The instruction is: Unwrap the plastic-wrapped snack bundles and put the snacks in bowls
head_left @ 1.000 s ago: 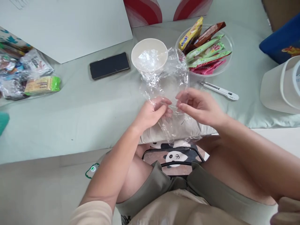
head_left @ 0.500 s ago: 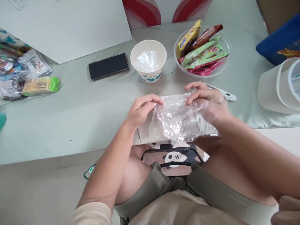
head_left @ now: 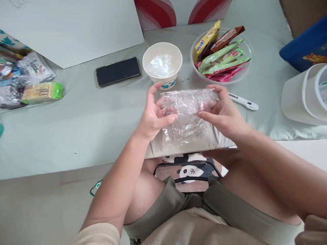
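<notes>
A clear, crinkled plastic bag (head_left: 187,112) hangs between my two hands, just in front of a white paper bowl (head_left: 150,73). My left hand (head_left: 154,117) grips its left side, the thumb in front and some fingers seen through the film. On the other side my right hand (head_left: 222,112) grips it, with fingers at the top edge and the thumb lower down. Inside the bowl lies more crumpled clear plastic (head_left: 161,65). To the right of the bowl, a clear round tub (head_left: 249,68) holds several snack packets (head_left: 221,52).
A white box cutter (head_left: 245,102) lies right of my right hand. A black phone (head_left: 119,71) rests left of the bowl. Packaged snacks (head_left: 42,92) lie far left, beside a large white box (head_left: 76,30). At the right stand a white bucket (head_left: 293,97) and a blue object (head_left: 301,47).
Both hands have risen toward the bowl and turned, thumbs now nearer me. The bag is lifted and spread wider between them, its top edge straighter.
</notes>
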{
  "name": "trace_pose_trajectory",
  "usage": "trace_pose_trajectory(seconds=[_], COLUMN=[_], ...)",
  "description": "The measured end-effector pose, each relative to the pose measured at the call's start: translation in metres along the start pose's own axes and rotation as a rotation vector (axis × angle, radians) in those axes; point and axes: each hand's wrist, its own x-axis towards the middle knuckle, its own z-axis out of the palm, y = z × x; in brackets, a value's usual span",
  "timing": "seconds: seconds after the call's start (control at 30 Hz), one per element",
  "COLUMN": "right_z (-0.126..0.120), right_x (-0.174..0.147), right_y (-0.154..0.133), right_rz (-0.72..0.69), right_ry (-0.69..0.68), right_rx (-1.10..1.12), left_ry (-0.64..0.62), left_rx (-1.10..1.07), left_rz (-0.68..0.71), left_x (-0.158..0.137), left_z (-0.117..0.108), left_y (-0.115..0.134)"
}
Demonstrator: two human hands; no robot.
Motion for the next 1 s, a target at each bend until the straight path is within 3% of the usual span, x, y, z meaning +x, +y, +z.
trace_pose_trajectory(seconds=[0.1, 0.17, 0.3, 0.43, 0.57, 0.67, 0.77, 0.9, 1.0], right_z=[0.000, 0.000, 0.001, 0.001, -0.002, -0.005, -0.008, -0.006, -0.004], right_x=[-0.001, 0.000, 0.001, 0.000, 0.000, 0.001, 0.001, 0.001, 0.001], right_y=[-0.004, -0.006, -0.010, -0.008, -0.007, -0.008, -0.009, -0.008, -0.011], right_rz=[-0.024, -0.015, 0.089, 0.147, 0.060, 0.047, -0.048, -0.265, -0.263], right_ry=[0.049, 0.014, -0.198, -0.161, -0.033, -0.021, -0.006, 0.179, 0.081], right_rx=[0.035, 0.091, 0.067, 0.011, 0.150, 0.193, 0.050, -0.291, -0.286], left_ry=[-0.174, -0.212, -0.156, -0.071, -0.088, -0.116, -0.088, -0.076, -0.195], left_rx=[-0.036, -0.001, 0.061, 0.149, 0.024, -0.064, -0.001, 0.206, 0.292], left_rz=[-0.172, -0.214, -0.190, -0.224, -0.225, -0.180, -0.150, -0.145, -0.186], left_x=[0.000, 0.000, 0.001, 0.002, 0.003, 0.006, 0.009, 0.007, 0.003], left_z=[0.000, 0.002, 0.003, -0.001, -0.004, -0.006, -0.008, -0.010, -0.009], left_y=[-0.002, -0.003, -0.003, -0.002, 0.004, 0.010, 0.011, 0.009, 0.010])
